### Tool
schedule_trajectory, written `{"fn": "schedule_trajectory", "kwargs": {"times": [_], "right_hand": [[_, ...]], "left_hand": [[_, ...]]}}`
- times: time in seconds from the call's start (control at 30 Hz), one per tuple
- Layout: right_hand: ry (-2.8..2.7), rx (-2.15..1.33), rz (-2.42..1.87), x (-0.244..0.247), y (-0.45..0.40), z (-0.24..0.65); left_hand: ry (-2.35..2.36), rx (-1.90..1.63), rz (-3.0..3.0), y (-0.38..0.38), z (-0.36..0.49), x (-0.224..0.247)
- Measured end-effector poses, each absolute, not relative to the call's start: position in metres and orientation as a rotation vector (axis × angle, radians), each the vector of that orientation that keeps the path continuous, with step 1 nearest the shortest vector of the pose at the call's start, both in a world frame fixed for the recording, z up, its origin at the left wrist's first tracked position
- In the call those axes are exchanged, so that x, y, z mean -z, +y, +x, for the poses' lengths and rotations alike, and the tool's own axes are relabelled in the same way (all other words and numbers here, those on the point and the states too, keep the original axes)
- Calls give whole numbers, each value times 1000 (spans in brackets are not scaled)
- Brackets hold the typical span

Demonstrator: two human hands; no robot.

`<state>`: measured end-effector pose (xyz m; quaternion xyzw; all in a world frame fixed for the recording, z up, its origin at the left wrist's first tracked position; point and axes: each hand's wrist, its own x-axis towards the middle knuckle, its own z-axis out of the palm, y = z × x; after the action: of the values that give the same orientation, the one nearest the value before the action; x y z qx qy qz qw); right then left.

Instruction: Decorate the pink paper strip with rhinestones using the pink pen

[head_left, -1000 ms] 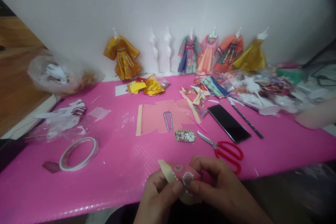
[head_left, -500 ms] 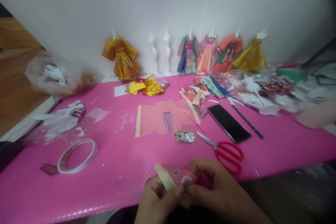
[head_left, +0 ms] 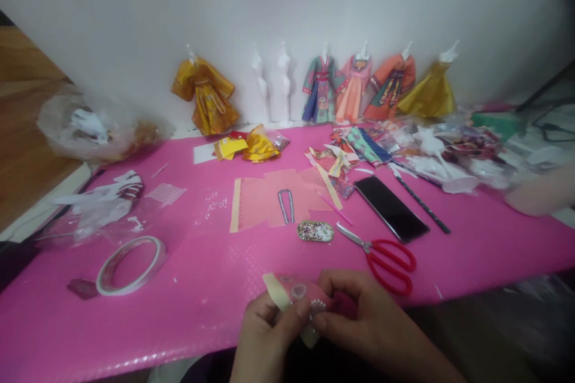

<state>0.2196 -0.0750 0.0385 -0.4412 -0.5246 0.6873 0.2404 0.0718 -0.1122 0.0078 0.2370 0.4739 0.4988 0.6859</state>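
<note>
1. I am watching both hands working at the near edge of the pink table (head_left: 202,287), low in the view, knuckles up and wrists coming in from below.
2. The left hand (head_left: 265,335) is curling inward, its thumb and forefinger pressing together on the left part of a small pink paper piece (head_left: 296,294).
3. The right hand (head_left: 359,317) is arching over from the right, fingertips bent down and pinching the same piece at its right side, close to a ring of white dots printed on it.
4. The piece is hanging just above the table edge between the two hands, its long axis running from upper left to lower right; a cream band (head_left: 275,291) at its far-left end is pointing up and left, away from the fingers.
5. Red scissors (head_left: 381,254) are lying just beyond the right hand, blades pointing left and away.
6. A beaded oval patch (head_left: 315,231) is resting near the scissor tips, and a black phone (head_left: 390,208) is lying further back.
7. A tape roll (head_left: 130,256) is sitting well apart to the left.
</note>
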Motion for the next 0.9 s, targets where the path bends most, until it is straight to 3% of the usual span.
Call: {"fn": "schedule_trajectory", "kwargs": {"times": [0.17, 0.9], "right_hand": [[-1452, -1855, -1210, -33, -74, 223], [-1387, -1858, -1232, -35, -72, 221]], "left_hand": [[889, -1183, 524, -113, 71, -13], [1024, -1096, 621, -110, 73, -20]]}}
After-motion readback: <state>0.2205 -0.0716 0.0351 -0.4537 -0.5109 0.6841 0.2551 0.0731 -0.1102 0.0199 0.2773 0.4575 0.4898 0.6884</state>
